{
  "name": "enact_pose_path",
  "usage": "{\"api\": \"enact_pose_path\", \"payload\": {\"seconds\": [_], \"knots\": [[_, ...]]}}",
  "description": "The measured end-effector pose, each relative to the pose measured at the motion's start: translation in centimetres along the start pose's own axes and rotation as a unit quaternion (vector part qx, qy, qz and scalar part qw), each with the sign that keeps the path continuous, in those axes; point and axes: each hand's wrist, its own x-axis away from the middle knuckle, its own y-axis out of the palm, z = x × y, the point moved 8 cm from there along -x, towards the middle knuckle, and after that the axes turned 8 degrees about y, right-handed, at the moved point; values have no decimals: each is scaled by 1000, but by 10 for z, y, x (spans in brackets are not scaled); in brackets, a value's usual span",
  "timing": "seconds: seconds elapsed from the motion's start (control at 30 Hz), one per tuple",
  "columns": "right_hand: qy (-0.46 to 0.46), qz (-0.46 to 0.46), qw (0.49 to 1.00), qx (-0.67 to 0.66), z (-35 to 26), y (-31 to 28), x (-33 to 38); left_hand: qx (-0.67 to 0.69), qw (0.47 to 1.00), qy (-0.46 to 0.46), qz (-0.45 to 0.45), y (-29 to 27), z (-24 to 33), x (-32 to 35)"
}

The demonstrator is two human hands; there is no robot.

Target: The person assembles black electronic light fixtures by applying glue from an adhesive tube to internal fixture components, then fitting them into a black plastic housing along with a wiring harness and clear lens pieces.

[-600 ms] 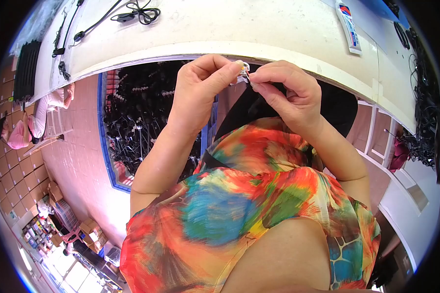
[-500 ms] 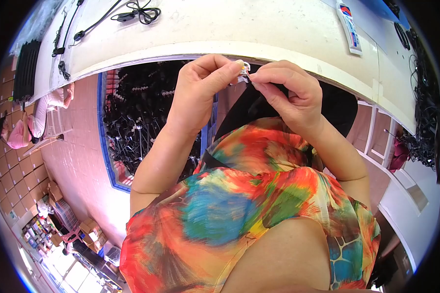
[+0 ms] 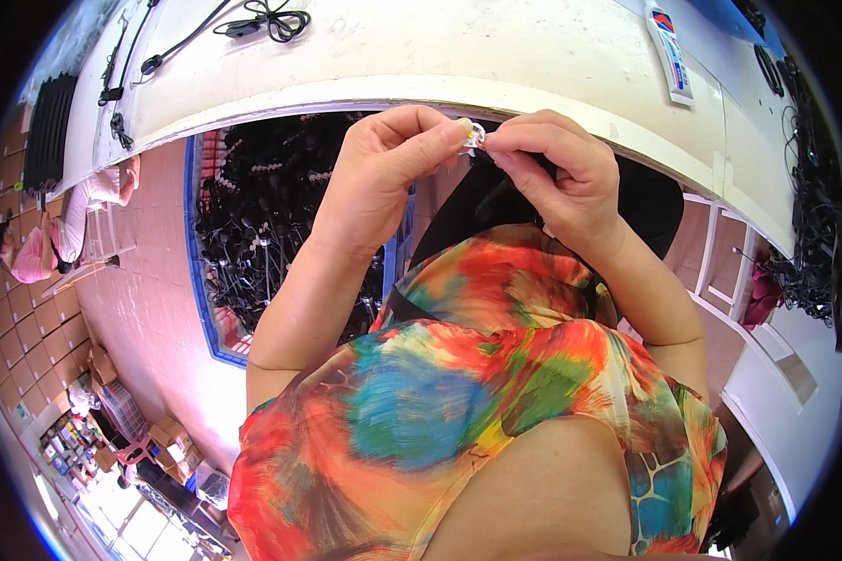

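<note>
A small white part [image 3: 476, 137], with bits of yellow and red on it, is held up just in front of the table's near edge. My left hand [image 3: 384, 173] is closed and pinches this part between thumb and forefinger. From the other side, the closed fingertips of my right hand [image 3: 566, 173] meet the part's right edge. Whatever is between those right fingertips is too small to make out. The part's exact kind does not show, and its left end is hidden by my left thumb.
On the white table [image 3: 496, 47] lie a coiled black cable with a switch [image 3: 276, 23], a white tube [image 3: 669, 54] and a bundle of black rods [image 3: 50, 136]. Below stands a blue-edged bin [image 3: 199, 252] full of black parts. A person in pink [image 3: 42, 252] is far left.
The white part has shifted slightly right and turned, so more of its face shows. My right fingertips have come up closer against it.
</note>
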Motion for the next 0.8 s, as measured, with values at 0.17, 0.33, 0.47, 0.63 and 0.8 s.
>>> {"api": "enact_pose_path", "payload": {"seconds": [0.17, 0.33, 0.47, 0.63, 0.8], "knots": [[17, -1, 1000, -16, 8, 0, -15, -41, 999, 2, -6, -1, 11, -11], [84, -72, 994, 14, -11, 13, -23, -97, 995, -22, -1, -7, 23, 3], [132, -140, 980, -43, 2, 17, -13, -108, 993, -29, -41, 1, 16, 2], [150, -122, 977, -87, 11, 12, -2, -100, 993, 37, -51, 12, 16, 6], [253, -67, 931, -255, 33, 5, -1, -128, 980, 123, -95, 9, -17, 1]]}}
